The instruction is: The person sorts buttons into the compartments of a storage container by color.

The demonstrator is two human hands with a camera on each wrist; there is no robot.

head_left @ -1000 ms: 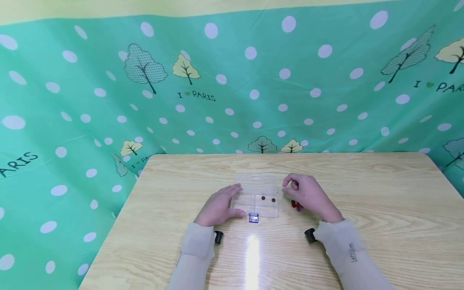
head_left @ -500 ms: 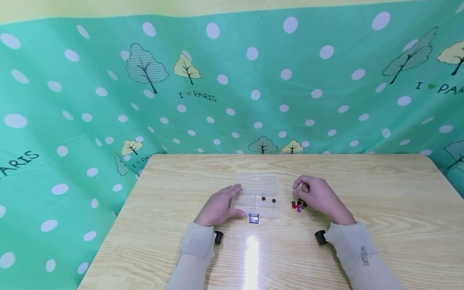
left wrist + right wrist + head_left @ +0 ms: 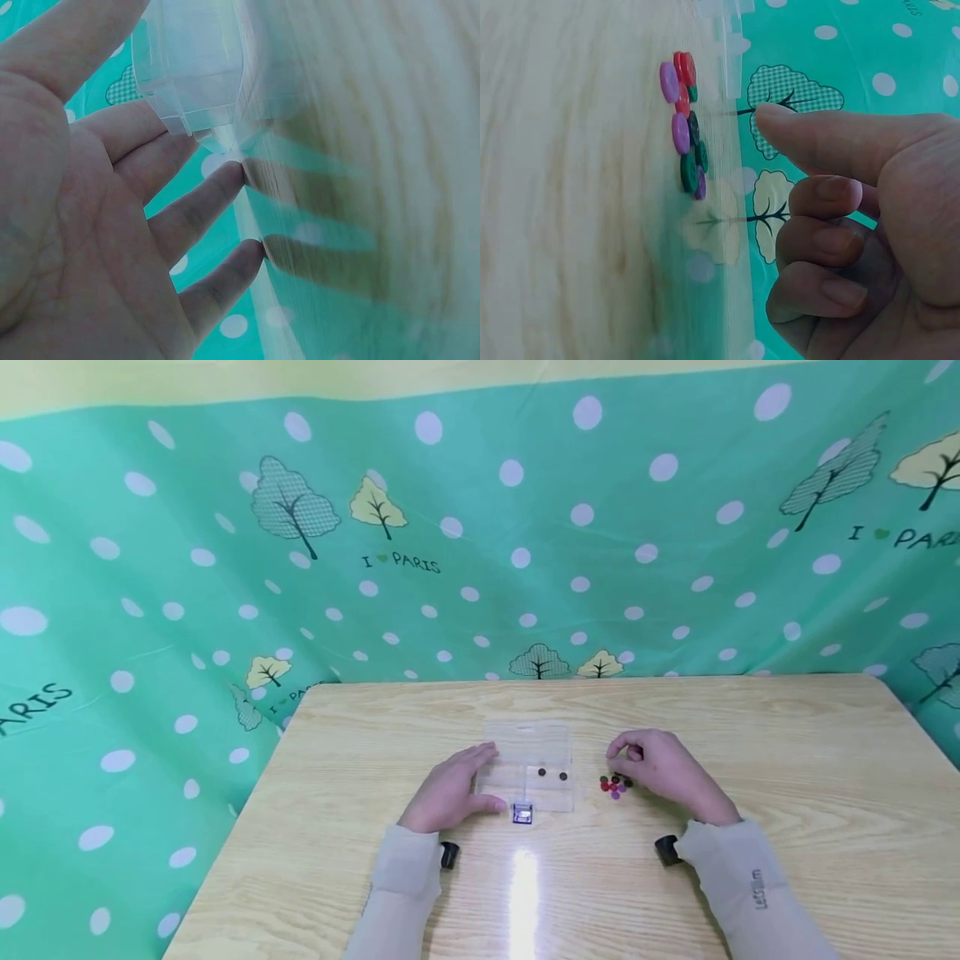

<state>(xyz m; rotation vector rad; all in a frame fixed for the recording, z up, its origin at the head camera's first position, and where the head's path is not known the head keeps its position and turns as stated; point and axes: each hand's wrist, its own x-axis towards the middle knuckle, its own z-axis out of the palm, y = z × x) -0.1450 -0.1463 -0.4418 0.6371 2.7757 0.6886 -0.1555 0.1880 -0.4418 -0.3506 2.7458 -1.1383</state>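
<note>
A clear plastic box [image 3: 551,802] lies with its lid raised at the back, two small dark buttons [image 3: 563,776] in its right compartment. My left hand [image 3: 448,787] spreads around the box's left side, fingers straight; the left wrist view shows the box [image 3: 191,60] by its index finger. Right of the box is a small cluster of buttons [image 3: 615,787], red, purple, green and dark. Just behind it hovers my right hand [image 3: 663,770], thumb extended and other fingers bent. In the right wrist view the buttons [image 3: 681,133] stand left of the thumb, and nothing shows at its tip.
A small blue-purple rectangular piece [image 3: 522,812] sits at the box's front edge. The wooden table [image 3: 375,718] ends at a green dotted cloth [image 3: 420,635] behind it and on the left. Black wrist cameras [image 3: 667,850] stick out from the cuffs.
My right hand has moved right, from the box's right edge to the button cluster, which shows more fully now. My left hand and the two buttons in the box stay put.
</note>
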